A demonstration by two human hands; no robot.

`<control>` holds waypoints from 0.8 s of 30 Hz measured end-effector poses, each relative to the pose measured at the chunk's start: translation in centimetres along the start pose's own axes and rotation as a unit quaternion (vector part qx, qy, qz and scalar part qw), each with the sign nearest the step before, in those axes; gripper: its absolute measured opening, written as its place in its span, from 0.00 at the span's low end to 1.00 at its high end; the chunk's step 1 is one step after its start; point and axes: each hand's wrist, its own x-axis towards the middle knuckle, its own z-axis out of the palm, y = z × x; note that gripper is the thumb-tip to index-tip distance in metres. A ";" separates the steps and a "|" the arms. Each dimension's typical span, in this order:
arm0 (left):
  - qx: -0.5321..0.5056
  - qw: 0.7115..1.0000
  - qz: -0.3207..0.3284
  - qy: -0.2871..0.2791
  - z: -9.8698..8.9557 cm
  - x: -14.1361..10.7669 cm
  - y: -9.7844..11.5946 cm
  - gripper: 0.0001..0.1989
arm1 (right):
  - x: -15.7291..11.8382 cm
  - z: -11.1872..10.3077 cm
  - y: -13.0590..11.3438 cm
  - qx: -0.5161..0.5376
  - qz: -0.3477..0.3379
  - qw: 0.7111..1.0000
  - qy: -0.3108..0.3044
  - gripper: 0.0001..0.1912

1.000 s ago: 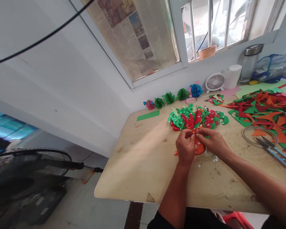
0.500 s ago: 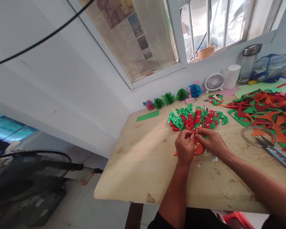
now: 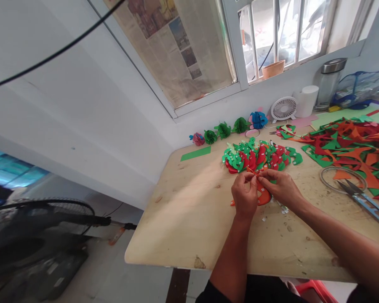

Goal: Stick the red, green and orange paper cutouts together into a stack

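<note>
My left hand [image 3: 245, 194] and my right hand [image 3: 281, 186] meet over the wooden table [image 3: 183, 219], their fingertips pinched close together. Between them is an orange paper piece [image 3: 264, 197], gripped by both hands; part of it shows below the fingers and a thin tip above them. Whatever else lies between the fingertips is too small to make out. Just beyond the hands lies a pile of green and red cut paper shapes [image 3: 252, 156] with small white squares on them. A few white bits [image 3: 284, 209] lie beside my right wrist.
Scissors [image 3: 363, 202] and a ring of tape [image 3: 326, 179] lie at the right, below a heap of paper scraps [image 3: 360, 147]. Paper ornaments [image 3: 223, 130], a small fan [image 3: 284, 109] and a glass bottle [image 3: 330, 84] line the wall. A green strip [image 3: 196, 153] lies far left.
</note>
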 end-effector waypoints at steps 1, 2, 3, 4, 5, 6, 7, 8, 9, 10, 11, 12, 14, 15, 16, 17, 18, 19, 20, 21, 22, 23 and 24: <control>0.002 1.000 0.002 0.000 0.0 0.0 -0.1 0.06 | 0.0 0.0 0.0 -0.001 0.000 1.000 0.001 0.10; 0.006 1.000 0.005 0.000 0.0 0.0 -0.2 0.06 | 0.0 0.0 0.0 -0.003 0.000 1.000 0.001 0.10; 0.013 1.000 0.008 0.001 0.0 0.0 -0.3 0.06 | 0.0 0.0 0.0 -0.005 0.001 1.000 0.001 0.10; 0.021 1.000 0.013 0.003 0.0 0.0 -0.4 0.06 | 0.0 0.0 0.1 -0.006 0.004 1.000 -0.001 0.10; 0.032 0.999 0.021 0.004 0.1 0.0 -0.6 0.06 | 0.0 0.0 0.1 -0.007 0.006 1.000 -0.003 0.10; 0.044 0.999 0.030 0.006 0.1 0.1 -0.7 0.06 | 0.0 0.0 0.1 -0.008 0.008 1.000 -0.006 0.10; 0.058 0.997 0.041 0.006 0.1 0.1 -0.8 0.05 | 0.0 0.0 0.1 -0.010 0.008 1.000 -0.008 0.10; 0.072 0.996 0.054 0.005 0.0 0.1 -0.9 0.05 | 0.0 0.0 0.1 -0.013 0.007 1.000 -0.010 0.10; 0.085 0.994 0.067 0.002 0.0 0.1 -1.0 0.06 | 0.0 0.1 0.1 -0.017 0.005 1.000 -0.010 0.10; 0.098 0.992 0.079 -0.003 -0.1 0.1 -1.0 0.06 | 0.0 0.0 0.1 -0.021 0.003 1.000 -0.008 0.09; 0.108 0.990 0.087 -0.007 -0.1 0.2 -1.0 0.06 | -0.1 0.0 0.0 -0.026 0.001 1.000 -0.007 0.09; 0.118 0.989 0.093 -0.012 -0.2 0.2 -1.0 0.06 | -0.1 0.0 0.0 -0.032 0.000 0.999 -0.006 0.09; 0.137 0.986 0.095 -0.020 -0.3 0.2 -1.0 0.06 | -0.2 0.0 -0.2 -0.042 -0.001 0.999 -0.006 0.09; 0.144 0.985 0.095 -0.024 -0.3 0.2 -1.0 0.06 | -0.2 0.0 -0.2 -0.047 -0.001 0.999 -0.006 0.09; 0.149 0.984 0.094 -0.029 -0.3 0.3 -1.0 0.06 | -0.3 0.0 -0.3 -0.051 -0.002 0.999 -0.005 0.09; 0.151 0.984 0.093 -0.032 -0.3 0.3 -1.0 0.06 | -0.3 0.0 -0.4 -0.055 -0.002 0.998 -0.004 0.09; 0.151 0.984 0.091 -0.035 -0.4 0.3 -0.9 0.06 | -0.3 0.0 -0.4 -0.057 -0.001 0.998 -0.004 0.09; 0.149 0.984 0.089 -0.038 -0.4 0.3 -0.9 0.06 | -0.3 0.0 -0.4 -0.057 0.002 0.998 -0.004 0.10; 0.147 0.984 0.087 -0.039 -0.4 0.4 -0.8 0.06 | -0.2 0.1 -0.3 -0.054 0.005 0.998 -0.006 0.10; 0.146 0.985 0.085 -0.041 -0.4 0.4 -0.8 0.06 | -0.2 0.1 -0.2 -0.049 0.008 0.999 -0.009 0.10; 0.145 0.985 0.083 -0.043 -0.5 0.4 -0.7 0.06 | -0.1 0.1 -0.1 -0.042 0.011 0.999 -0.012 0.10; 0.145 0.985 0.081 -0.044 -0.5 0.3 -0.7 0.05 | -0.1 0.2 0.0 -0.033 0.014 0.999 -0.014 0.10; 0.144 0.985 0.079 -0.046 -0.5 0.3 -0.6 0.05 | 0.0 0.2 0.1 -0.024 0.017 0.999 -0.015 0.10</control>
